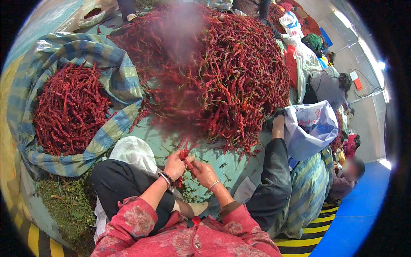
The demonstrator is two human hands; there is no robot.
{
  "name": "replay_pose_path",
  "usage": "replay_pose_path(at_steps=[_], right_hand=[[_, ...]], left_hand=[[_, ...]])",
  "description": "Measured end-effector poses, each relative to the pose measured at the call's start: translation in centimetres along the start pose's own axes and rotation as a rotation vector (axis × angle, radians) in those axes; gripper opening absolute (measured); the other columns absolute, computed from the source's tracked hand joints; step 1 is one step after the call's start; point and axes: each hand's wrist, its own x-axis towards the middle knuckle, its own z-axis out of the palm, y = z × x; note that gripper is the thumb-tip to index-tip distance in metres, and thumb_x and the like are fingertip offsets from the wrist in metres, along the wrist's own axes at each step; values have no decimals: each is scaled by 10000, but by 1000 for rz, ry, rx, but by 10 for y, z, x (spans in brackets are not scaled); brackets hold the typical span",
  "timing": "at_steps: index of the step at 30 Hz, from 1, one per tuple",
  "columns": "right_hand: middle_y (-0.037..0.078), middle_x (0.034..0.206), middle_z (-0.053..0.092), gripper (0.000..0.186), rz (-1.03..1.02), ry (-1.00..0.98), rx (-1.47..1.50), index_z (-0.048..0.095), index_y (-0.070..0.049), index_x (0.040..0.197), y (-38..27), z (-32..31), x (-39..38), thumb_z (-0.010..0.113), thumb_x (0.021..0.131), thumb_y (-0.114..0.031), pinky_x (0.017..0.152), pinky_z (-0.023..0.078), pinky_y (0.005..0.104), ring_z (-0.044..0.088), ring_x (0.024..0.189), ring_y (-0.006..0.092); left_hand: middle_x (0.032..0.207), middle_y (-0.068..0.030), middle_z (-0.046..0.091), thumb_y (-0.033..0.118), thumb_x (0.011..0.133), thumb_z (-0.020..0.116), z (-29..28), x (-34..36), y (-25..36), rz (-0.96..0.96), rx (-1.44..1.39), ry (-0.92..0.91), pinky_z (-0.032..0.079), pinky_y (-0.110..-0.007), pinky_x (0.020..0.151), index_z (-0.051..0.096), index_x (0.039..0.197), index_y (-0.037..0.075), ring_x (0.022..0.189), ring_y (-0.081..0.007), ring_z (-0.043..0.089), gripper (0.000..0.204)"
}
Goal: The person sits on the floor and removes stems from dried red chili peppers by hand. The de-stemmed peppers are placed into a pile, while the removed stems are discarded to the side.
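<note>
— Two hands meet in the head view. State the grip of each.

— The left hand (174, 166) has its fingers folded around a few red chili peppers (183, 154). The right hand (205, 174) has thumb and fingertips pinched on the same small bunch, from the right side. The exact count is too small to tell.

— Specify the long axis of the bunch.

— It appears to slant: the far end points away from the wearer, past the left fingers; the near end runs toward the right palm. Blur prevents a finer reading.

— Locate the pepper heap (242, 77) relative to the grip.

— Directly ahead, spreading rightward; its near edge lies just beyond the fingertips.

— And the checked sack (129, 79)?

— Open, ahead and to the left, with more peppers inside. The left hand is the nearer one to it. Loose green stems (188, 196) lie below the hands.
</note>
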Motion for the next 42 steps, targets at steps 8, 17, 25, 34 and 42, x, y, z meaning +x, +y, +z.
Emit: replay_pose_path(at_steps=[8, 17, 25, 34, 42], right_hand=[[-30, 596, 415, 172, -12, -178, 746, 527, -42, 843, -21, -18, -21, 479, 925, -185, 451, 302, 223, 369, 509, 58], [-9, 627, 493, 182, 30, -283, 982, 551, -57, 893, 5, -13, -16, 492, 923, -227, 488, 363, 240, 435, 535, 88], [59, 946, 652, 222, 102, 198, 85, 591, -75, 1027, 98, -20, -1, 595, 826, -169, 725, 473, 336, 611, 798, 213], [21, 779, 619, 284, 374, 539, 599, 619, -22, 938, 78, -56, 84, 577, 859, -291, 464, 408, 243, 491, 553, 93], [22, 674, 581, 217, 227, 394, 689, 587, -31, 904, 60, -61, 2, 491, 904, -226, 418, 370, 225, 449, 475, 66]], left_hand=[[703, 48, 539, 174, 852, 619, 2, -7, 16, -230, -474, -216, 415, -227, 530, 555, 816, 101, 606, -62, 502, 104], [621, 39, 489, 176, 865, 586, -1, -9, 22, -232, -555, -204, 358, -228, 449, 535, 805, 100, 504, -67, 446, 110], [597, 44, 431, 168, 860, 574, -12, -1, 29, -95, -598, 24, 348, -240, 464, 522, 830, 79, 501, -75, 424, 107], [630, 69, 475, 130, 817, 648, -2, 8, 16, -57, -466, 159, 302, -212, 460, 556, 826, 106, 523, -34, 402, 96], [657, 29, 536, 59, 785, 630, -8, 3, 14, -86, -320, 107, 349, -222, 495, 596, 854, 52, 547, -63, 466, 77]])
